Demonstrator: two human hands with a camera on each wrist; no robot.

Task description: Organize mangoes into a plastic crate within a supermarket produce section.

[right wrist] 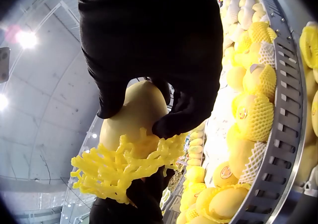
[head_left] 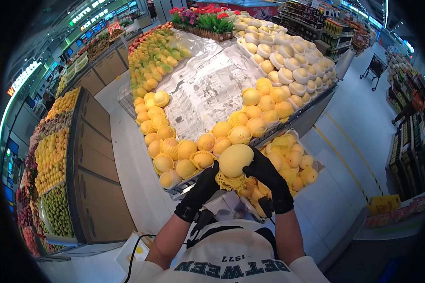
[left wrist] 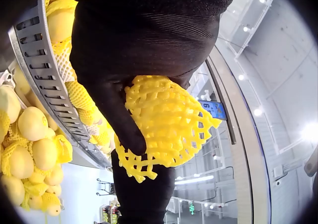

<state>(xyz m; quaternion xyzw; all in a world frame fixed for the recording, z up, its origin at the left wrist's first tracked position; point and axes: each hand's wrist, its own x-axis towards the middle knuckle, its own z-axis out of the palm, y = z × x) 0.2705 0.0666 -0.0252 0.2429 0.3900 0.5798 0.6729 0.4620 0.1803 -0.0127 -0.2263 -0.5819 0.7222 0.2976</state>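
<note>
A smooth pale-yellow melon (head_left: 235, 159) is held up in front of the person's body, over the near edge of the display. A yellow foam net sleeve (head_left: 230, 182) covers its lower part, and the upper part is bare. With fingers and thumb, the black-gloved right hand (head_left: 265, 173) grips the bare melon (right wrist: 136, 110) from the right. On the other side, the left hand (head_left: 203, 188), also gloved in black, holds the foam net (left wrist: 164, 120), its thumb lying along the mesh. In the left wrist view the net hides the melon.
Netted melons (head_left: 186, 149) line the display's near edge, beside bare paper (head_left: 208, 89). Below on the right stands a crate of more melons (head_left: 295, 158). White-wrapped fruit (head_left: 300, 74) is piled at the back right. A fruit stand (head_left: 56, 155) is on the left.
</note>
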